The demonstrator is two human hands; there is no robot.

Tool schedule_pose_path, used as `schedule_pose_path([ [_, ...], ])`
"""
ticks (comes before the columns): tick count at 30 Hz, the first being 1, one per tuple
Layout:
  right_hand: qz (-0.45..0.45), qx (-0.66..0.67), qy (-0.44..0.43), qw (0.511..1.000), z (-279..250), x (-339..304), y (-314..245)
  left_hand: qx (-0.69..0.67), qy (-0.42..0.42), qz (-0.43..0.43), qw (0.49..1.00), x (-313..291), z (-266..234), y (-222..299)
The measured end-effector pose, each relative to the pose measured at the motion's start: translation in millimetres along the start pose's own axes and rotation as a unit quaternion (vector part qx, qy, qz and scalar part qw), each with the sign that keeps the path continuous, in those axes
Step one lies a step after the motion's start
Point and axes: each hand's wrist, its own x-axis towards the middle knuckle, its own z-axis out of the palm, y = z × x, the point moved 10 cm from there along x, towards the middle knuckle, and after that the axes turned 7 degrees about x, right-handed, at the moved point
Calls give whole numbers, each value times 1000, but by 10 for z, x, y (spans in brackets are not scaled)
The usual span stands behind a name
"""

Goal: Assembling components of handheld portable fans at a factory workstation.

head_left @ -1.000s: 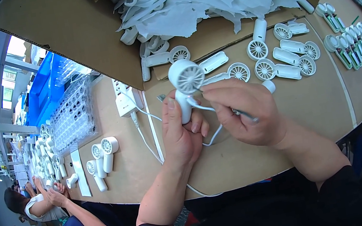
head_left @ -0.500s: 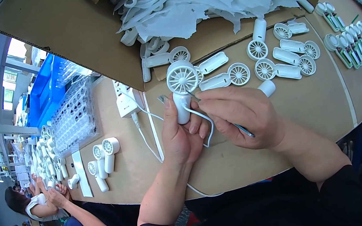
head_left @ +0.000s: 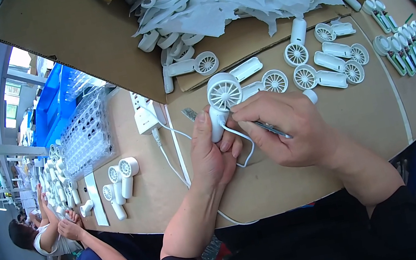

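A white handheld fan stands upright in my left hand, its round grille toward me and the fingers closed about its handle. A white cable runs from the handle, loops below it and passes the hand. My right hand pinches a slim metal tool, possibly tweezers. The tool's tip lies at the lower edge of the grille, partly hidden by the fingers. Just left of the fan, a small greyish flat piece shows beside my left thumb.
Behind the fan lie open white fan shells, before a cardboard box of parts and paper sheets. A power strip, several fans and a clear tray are left; part-built fans stand right. Two people work at left.
The fan and both my hands have shifted a little to the right, and the fan slightly nearer. The tool stays at the grille's lower edge.
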Motion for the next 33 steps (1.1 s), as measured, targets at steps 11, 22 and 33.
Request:
schedule_pose_path([
  [11, 15, 54, 46, 997, -36, -5, 84, 58, -7, 49, 997, -16, 28, 184],
  [22, 0, 21, 84, 996, -114, -15, 69, 34, -25, 36, 998, 39, 20, 119],
  [33, -16, 8, 80, 997, -126, -13, 65, 9, -22, 26, 999, 31, 70, 77],
])
